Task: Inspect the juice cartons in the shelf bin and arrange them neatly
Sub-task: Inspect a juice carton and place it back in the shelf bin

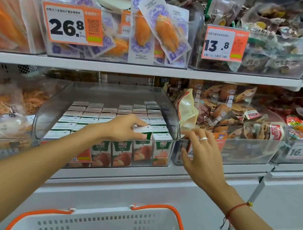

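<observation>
Fingers point(142, 126) of the left hand point(125, 128) pinch one juice carton point(144, 133) in the front row of the clear bin point(53, 108). Right hand point(201, 154), fingers loosely spread, rests on the bin's wall at 3 o'clock. Best to lift the carton straight up, steadying the bin. Snack packets point(223, 113) crowd at 3 o'clock; a basket point(177, 215) sits at 6 o'clock.
</observation>
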{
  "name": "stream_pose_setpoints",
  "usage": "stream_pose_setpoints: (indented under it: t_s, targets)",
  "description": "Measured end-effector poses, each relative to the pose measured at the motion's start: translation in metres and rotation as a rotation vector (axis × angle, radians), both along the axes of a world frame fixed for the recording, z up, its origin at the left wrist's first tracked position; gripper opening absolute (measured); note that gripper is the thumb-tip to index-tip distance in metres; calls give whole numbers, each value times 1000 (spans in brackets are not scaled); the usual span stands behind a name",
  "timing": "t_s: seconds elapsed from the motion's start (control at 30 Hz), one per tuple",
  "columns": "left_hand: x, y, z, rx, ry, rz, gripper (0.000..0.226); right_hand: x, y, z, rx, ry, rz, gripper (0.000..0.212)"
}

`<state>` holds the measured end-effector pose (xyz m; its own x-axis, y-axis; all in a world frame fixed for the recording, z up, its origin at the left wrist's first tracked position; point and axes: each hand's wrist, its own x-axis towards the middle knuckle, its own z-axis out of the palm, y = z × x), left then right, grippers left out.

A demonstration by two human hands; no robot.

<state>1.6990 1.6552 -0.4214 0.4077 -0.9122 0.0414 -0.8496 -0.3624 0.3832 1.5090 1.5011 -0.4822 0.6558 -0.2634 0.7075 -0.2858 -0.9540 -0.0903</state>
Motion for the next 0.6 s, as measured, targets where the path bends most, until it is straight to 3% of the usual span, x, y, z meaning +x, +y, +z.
stream_pose_setpoints:
  t_s: [0.1, 0.37, 0.5, 0.6]
  targets:
    - [5, 2, -2, -5, 95, -5, 43, 1, 0, 0, 13, 6, 2, 42]
    - [6, -1, 0, 11, 61, -51, 27, 0, 1, -4, 47, 3, 11, 46]
    - [14, -8, 2, -35, -97, 56, 30, -2, -4, -6, 78, -55, 36, 54]
    - [24, -16, 2, 73, -230, 76, 34, -5, -9, -8, 83, -67, -59, 58]
